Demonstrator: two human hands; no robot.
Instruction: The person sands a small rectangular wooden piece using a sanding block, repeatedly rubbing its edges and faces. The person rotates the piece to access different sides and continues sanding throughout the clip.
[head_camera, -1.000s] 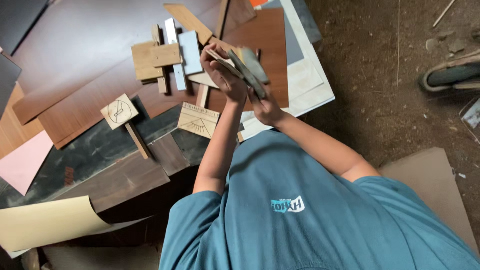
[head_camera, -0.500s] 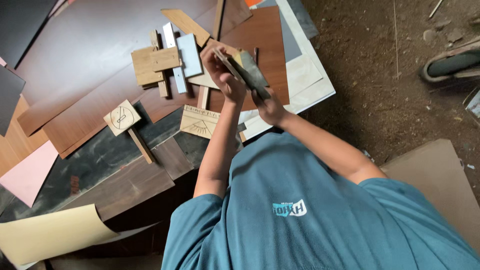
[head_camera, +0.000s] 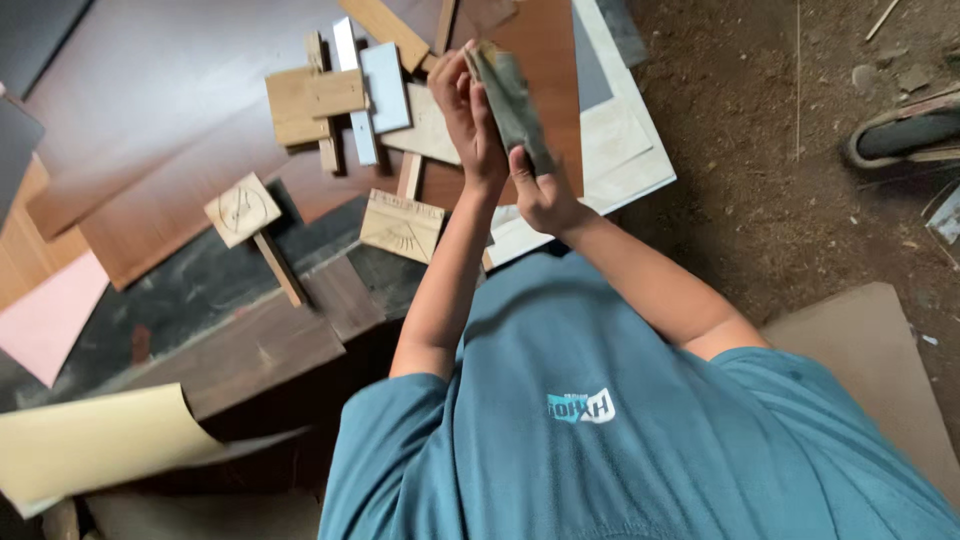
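Piece: thin grey-green flat offcut (head_camera: 512, 105), stiff, likely light.
Left hand (head_camera: 468, 120): you press its far edge.
Right hand (head_camera: 540, 190): you pinch its near end.

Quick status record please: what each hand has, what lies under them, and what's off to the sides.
left hand: grips the upper end of a flat grey-green piece
right hand: holds the lower end of the same piece
below the hands: wood offcuts and a pale blue strip on brown sheets
left side: pink sheet, curled cream sheet
right side: dirt floor
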